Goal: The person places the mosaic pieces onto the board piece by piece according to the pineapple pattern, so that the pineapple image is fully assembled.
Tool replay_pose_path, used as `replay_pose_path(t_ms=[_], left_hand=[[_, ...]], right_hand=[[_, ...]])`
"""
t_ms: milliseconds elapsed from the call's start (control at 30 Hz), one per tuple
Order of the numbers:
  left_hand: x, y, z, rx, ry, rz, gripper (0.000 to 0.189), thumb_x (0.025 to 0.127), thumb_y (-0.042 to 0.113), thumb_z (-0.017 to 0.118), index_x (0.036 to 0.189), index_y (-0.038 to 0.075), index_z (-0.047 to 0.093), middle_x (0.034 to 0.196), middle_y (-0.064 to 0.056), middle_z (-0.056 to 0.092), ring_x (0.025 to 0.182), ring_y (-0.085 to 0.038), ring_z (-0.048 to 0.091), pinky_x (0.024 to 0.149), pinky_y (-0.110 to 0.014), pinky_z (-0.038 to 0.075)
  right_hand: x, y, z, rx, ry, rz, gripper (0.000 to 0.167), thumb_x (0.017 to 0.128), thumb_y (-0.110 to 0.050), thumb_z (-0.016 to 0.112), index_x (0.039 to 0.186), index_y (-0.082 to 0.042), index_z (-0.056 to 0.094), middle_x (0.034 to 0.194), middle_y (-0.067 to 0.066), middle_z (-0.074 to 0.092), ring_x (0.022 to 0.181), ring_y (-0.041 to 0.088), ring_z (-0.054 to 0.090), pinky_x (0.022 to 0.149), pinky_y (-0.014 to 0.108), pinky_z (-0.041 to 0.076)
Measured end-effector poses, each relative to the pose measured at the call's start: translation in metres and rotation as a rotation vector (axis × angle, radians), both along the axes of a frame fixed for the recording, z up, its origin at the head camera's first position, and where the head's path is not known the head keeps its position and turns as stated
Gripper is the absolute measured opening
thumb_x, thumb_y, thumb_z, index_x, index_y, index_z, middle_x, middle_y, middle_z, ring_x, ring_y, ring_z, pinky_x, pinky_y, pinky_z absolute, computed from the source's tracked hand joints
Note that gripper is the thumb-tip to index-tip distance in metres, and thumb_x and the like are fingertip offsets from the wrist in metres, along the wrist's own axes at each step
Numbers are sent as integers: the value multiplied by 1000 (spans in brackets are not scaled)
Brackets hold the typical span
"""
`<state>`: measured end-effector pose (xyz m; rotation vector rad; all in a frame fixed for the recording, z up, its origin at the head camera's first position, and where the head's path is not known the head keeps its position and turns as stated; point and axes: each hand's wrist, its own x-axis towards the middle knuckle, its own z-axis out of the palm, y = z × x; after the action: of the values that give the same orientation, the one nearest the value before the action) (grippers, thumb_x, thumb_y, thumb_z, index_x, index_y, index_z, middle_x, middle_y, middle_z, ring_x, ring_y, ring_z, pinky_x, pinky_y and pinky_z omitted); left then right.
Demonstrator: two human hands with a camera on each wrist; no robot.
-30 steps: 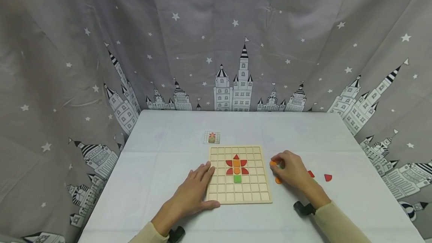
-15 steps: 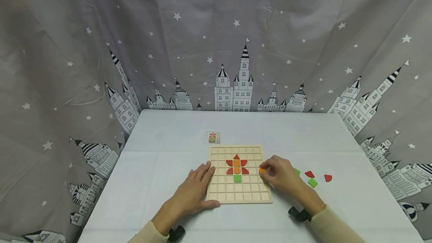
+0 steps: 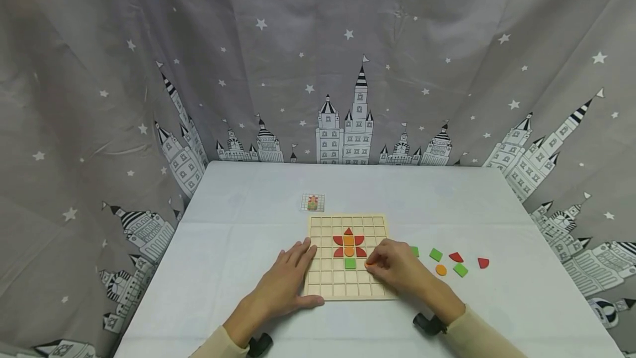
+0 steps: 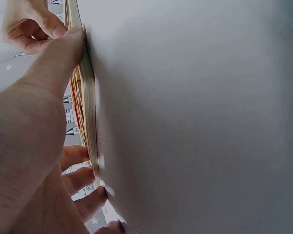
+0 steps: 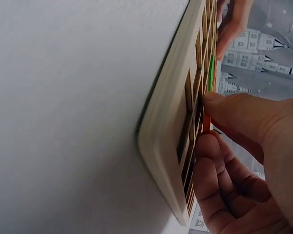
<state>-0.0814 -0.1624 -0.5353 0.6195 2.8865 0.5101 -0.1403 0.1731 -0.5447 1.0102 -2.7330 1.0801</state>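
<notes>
The right hand (image 3: 401, 267) pinches 1 orange disc (image 3: 366, 264) over the pale wooden grid board (image 3: 328, 278), right of the green square tile (image 3: 350, 263), the spread left hand (image 3: 283, 282) touching the board's left edge.

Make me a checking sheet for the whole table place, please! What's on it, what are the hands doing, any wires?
Surface: white tabletop, faint creases.
Job's things: wooden grid board with set-in pieces in red, orange and green; small picture card beyond it; to its right, loose green squares (three), red pieces (two) and one orange disc.
Clutter: nothing seen.
Left hand: rests against the board's left edge.
Right hand: pinches an orange piece at the board's right part.
Cables: nothing seen.
Surroundings: grey curtain with castles and stars.
</notes>
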Motion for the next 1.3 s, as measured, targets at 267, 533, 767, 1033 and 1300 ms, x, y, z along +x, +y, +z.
replay_pose_path(t_ms=[267,533,767,1033,1300], left_hand=[[0,0,-2,-3,3,-5,120,93,70,91,178,0,43,189,-24,37,175,-49,39,137,-72,42],[0,1,0,-8,-3,-6,120,93,70,91,178,0,42,189,-24,37,175,-48,39,137,-72,41],[0,1,-1,-4,-11,-6,120,94,70,91,179,1,42,190,-24,36,176,-48,38,138,-72,41],[1,0,0,-4,-7,-1,121,93,70,91,178,1,42,189,-24,37,176,-47,39,138,-71,41],[0,1,2,-3,3,-6,120,93,70,91,178,0,42,189,-24,38,175,-47,40,138,-72,41]], right_hand=[[2,-7,1,53,-41,-3,7,99,-8,93,102,-14,92,103,-4,80,90,0,68,77,20,60],[2,-11,0,55,-26,-14,7,99,-8,94,101,-14,93,101,-4,78,91,2,68,77,20,60],[1,-14,-3,37,-31,-9,8,98,-6,94,102,-13,93,101,-3,79,90,2,68,76,20,59],[2,-15,0,39,-10,-4,7,98,-7,94,104,-12,93,102,-2,79,90,4,69,77,20,60],[3,-5,6,60,10,-35,7,100,-9,93,106,-13,93,104,-4,79,91,5,70,79,23,62]])
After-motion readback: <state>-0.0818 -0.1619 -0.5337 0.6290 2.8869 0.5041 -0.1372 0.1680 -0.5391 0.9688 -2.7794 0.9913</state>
